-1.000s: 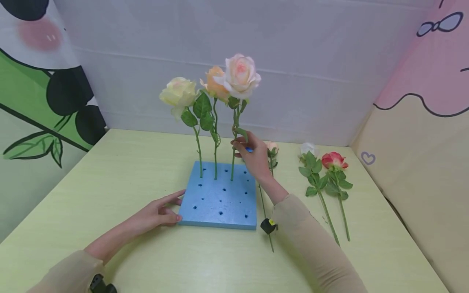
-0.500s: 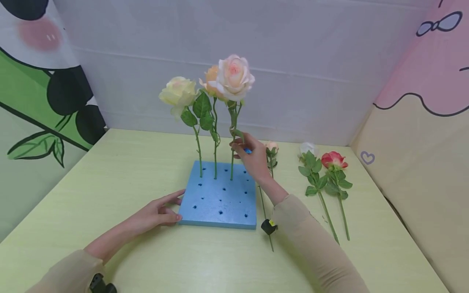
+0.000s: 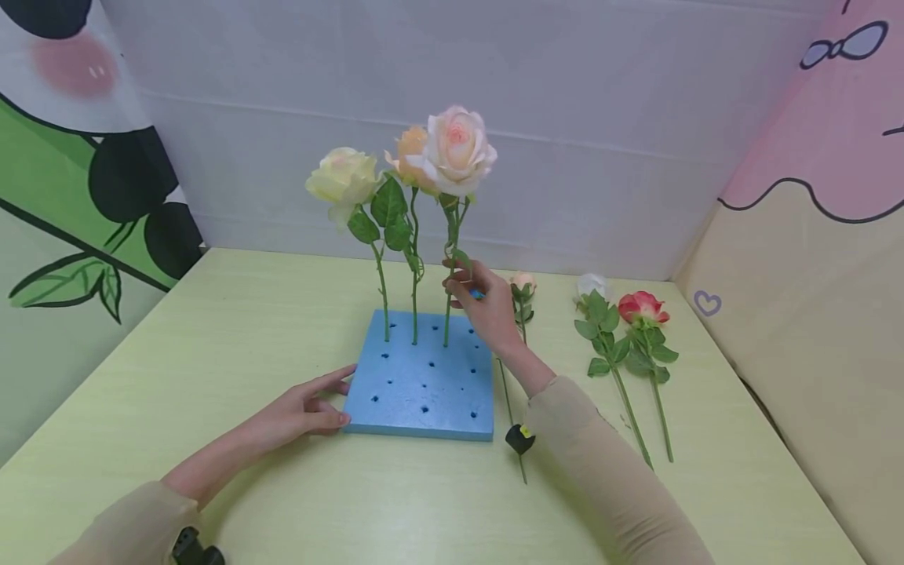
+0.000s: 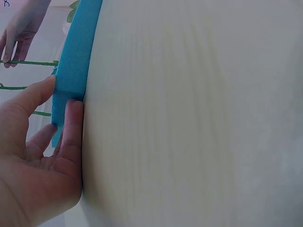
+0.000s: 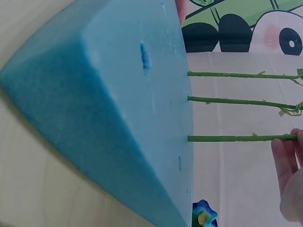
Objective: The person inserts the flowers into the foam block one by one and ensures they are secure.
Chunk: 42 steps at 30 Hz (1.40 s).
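A blue foam block (image 3: 424,400) with several holes lies on the table. Three artificial roses stand in its far row: a pale yellow rose (image 3: 344,179), an orange rose (image 3: 411,157) partly hidden, and a pale pink rose (image 3: 459,153) at the right. My right hand (image 3: 489,302) pinches the pink rose's stem (image 3: 447,318) between thumb and fingers, above the foam. In the right wrist view that stem (image 5: 227,138) meets the foam surface. My left hand (image 3: 307,410) rests against the block's left edge, thumb and index finger spread apart; its lower fingers (image 4: 72,127) lie by the tabletop.
A peach rose (image 3: 523,292) lies right of the block, partly under my right arm. Farther right lie a white rose (image 3: 599,314) and a red rose (image 3: 644,310). A blue flower (image 5: 204,213) shows behind the block. A pale curtain (image 3: 600,157) hangs behind the table.
The pink rose's head swung left, then came slightly back right. My right hand has shifted slightly down and left on the stem. The left hand and block stay in place.
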{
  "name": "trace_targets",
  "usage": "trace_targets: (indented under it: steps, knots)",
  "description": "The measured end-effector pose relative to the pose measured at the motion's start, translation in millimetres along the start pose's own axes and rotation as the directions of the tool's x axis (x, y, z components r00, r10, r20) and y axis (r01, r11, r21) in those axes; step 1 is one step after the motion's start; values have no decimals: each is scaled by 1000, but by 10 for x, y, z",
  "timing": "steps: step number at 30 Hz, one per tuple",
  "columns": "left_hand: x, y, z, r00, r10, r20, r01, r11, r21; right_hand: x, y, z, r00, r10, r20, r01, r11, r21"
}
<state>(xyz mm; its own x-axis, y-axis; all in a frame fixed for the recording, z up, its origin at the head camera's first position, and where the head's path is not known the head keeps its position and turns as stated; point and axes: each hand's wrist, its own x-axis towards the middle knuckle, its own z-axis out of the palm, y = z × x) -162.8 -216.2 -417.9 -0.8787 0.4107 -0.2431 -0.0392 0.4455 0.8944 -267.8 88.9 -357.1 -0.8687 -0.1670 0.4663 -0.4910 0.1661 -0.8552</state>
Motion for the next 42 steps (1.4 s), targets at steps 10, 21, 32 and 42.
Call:
trace_targets:
  steps: [10, 21, 32, 42]
  knots:
    - [11, -11, -8, 1000, 3, 7, -3, 1000, 1, -14, 45, 15, 1000, -5, 4, 5, 1000, -3]
    - [11, -38, -19, 1000, 11, 8, -11, 1000, -7, -25, 68, 50, 1000, -21, -2, 21, 999, -31]
    - [8, 0, 0, 1000, -1, -3, 1, 1000, 26, -52, 106, 33, 999, -39, 3, 39, 999, -33]
    - [4, 7, 0, 1000, -2, -8, 2, 1000, 22, -44, 81, 23, 1000, 23, 15, -23, 1000, -1]
